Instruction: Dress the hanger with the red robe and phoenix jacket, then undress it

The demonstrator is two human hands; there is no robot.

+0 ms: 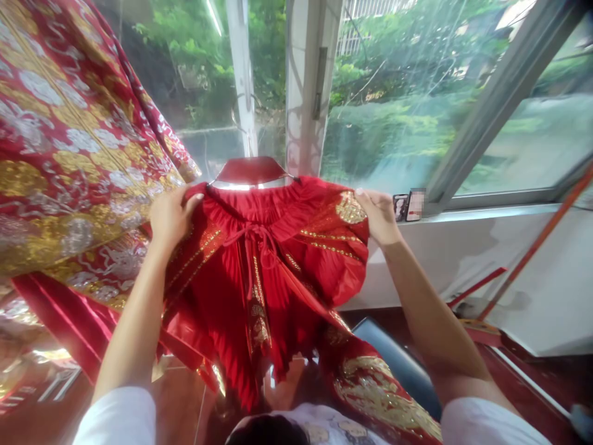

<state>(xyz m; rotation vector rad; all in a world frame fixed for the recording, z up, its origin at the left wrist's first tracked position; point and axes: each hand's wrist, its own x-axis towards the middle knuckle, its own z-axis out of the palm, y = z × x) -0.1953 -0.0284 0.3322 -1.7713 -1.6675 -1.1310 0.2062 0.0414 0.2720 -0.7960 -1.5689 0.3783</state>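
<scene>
A red costume top point(278, 272) with a ruffled neck, a tied cord bow and gold sequin trim is spread out in front of me. It sits on a hanger point(251, 145), whose metal hook points up toward the window frame. My left hand point(170, 216) grips the garment at its left shoulder, with the fingers behind the cloth and the thumb on top. At the opposite shoulder, beside a gold sequin patch, my right hand point(377, 215) pinches the fabric. One long sleeve point(380, 383) with gold embroidery hangs down toward me at the lower right.
Another red costume point(78, 142), heavy with gold and silver sequins, hangs close on the left. Windows point(393, 105) stretch across the far side. On the sill lie small phone-like items point(414, 205). A dark blue seat point(398, 358) and a red pole point(532, 247) are at right.
</scene>
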